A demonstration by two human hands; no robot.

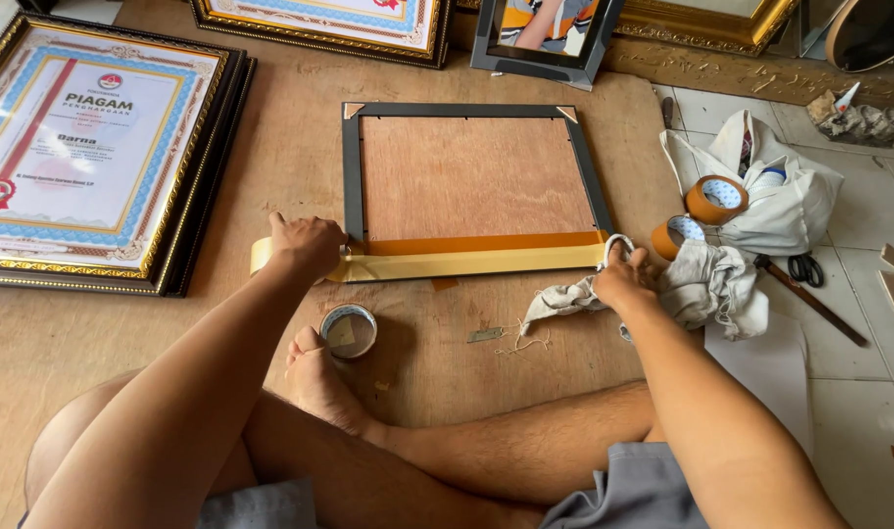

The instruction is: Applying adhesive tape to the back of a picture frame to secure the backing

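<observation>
A black picture frame point(351, 167) lies face down on a plywood board, its brown backing up. A strip of tan tape point(466, 261) stretches along the frame's near edge. My left hand point(307, 243) presses the strip's left end at the frame's near-left corner. My right hand point(625, 274) holds the tape roll at the strip's right end, by the near-right corner, fingers closed on it. An orange-brown band of tape runs along the backing just above the strip.
A framed certificate point(74, 147) lies at the left. Other frames point(545, 39) line the far edge. Two tape rolls point(716, 199), a white bag point(790, 196), a rag point(711, 284), a hammer point(809, 294), scissors point(807, 266) sit right. A small round tin point(349, 331) stands near my foot.
</observation>
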